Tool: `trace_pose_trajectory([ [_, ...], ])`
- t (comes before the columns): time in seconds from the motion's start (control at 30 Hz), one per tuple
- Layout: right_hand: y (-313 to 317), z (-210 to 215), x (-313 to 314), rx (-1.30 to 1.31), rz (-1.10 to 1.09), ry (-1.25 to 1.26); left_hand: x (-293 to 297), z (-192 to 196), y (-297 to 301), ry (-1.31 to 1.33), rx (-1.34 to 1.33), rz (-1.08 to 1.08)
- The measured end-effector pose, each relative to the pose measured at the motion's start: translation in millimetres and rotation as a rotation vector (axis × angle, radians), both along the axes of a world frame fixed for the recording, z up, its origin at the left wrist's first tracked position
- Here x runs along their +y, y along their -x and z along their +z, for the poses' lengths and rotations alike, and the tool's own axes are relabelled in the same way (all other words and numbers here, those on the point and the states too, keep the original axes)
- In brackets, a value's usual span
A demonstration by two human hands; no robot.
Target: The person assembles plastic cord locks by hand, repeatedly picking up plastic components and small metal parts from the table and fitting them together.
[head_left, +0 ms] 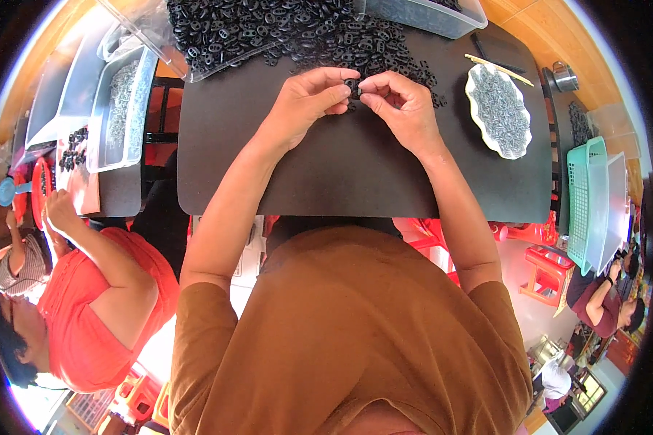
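Just in front of the heap, over the dark table (326, 174), I hold a small black plastic piece (353, 85) with holes in it. My left hand (306, 101) pinches it from the left between thumb and index finger. From the other side, the thumb and fingers of my right hand (404, 109) close on its right edge. Whether the right fingertips also hold something smaller is hidden. A large heap of similar black plastic pieces (268, 32) covers the far part of the table, thinning toward my right hand.
A white scalloped bowl (471, 88) of small metal parts sits at right, with a chopstick-like stick (498, 69) behind it. Clear tubs stand far right (457, 29) and left (133, 156). A green basket (586, 203) is at the right edge. A person in red (98, 304) works at left.
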State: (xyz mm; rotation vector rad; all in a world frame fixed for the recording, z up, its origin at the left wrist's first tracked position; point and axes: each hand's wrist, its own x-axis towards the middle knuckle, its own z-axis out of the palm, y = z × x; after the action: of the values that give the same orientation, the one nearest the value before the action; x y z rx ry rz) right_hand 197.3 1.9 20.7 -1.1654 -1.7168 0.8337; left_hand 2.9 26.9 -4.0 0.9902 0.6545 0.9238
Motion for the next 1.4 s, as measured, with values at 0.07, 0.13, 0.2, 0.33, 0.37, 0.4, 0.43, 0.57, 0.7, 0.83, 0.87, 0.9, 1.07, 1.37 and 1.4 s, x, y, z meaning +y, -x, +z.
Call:
trace_pose_trajectory([
  [0.07,1,2,-1,-0.042,0.000,-0.020,-1,0,-1,-0.030,0.027,0.008],
  [0.13,2,4,-1,-0.084,-0.012,0.017,-2,2,-1,-0.170,0.171,0.061],
  [0.2,2,3,0,-0.105,-0.008,0.000,-1,0,1,-0.195,0.228,0.066],
  [0.33,1,0,-1,-0.133,0.027,-0.005,-2,4,1,-0.253,0.349,0.075],
  [0.37,1,0,-1,-0.133,0.027,-0.005,-3,4,0,-0.253,0.349,0.075],
  [0.4,1,0,-1,-0.128,0.028,-0.009,-3,5,0,-0.266,0.364,0.074],
  [0.43,2,0,-1,-0.122,0.030,-0.013,-4,5,0,-0.279,0.378,0.073],
  [0.57,3,3,-2,-0.143,0.021,-0.011,-3,2,1,-0.331,0.432,0.077],
  [0.7,3,0,-2,-0.190,0.017,-0.017,-5,1,0,-0.539,0.526,0.142],
  [0.83,3,-3,-5,-0.216,0.006,-0.020,-9,7,-3,-0.529,0.568,0.149],
  [0.87,3,-4,-6,-0.216,0.006,-0.021,-10,7,-2,-0.530,0.568,0.150],
  [0.9,2,-6,-7,-0.276,-0.003,-0.084,-10,6,-1,-0.582,0.586,0.149],
  [1.07,0,-12,-6,-0.327,-0.003,-0.164,-12,4,-2,-0.606,0.581,0.134],
  [1.37,4,-12,-10,-0.337,0.021,-0.238,-18,7,4,-0.631,0.618,0.154],
  [1.4,5,-10,-11,-0.349,0.020,-0.199,-18,7,4,-0.615,0.617,0.160],
])
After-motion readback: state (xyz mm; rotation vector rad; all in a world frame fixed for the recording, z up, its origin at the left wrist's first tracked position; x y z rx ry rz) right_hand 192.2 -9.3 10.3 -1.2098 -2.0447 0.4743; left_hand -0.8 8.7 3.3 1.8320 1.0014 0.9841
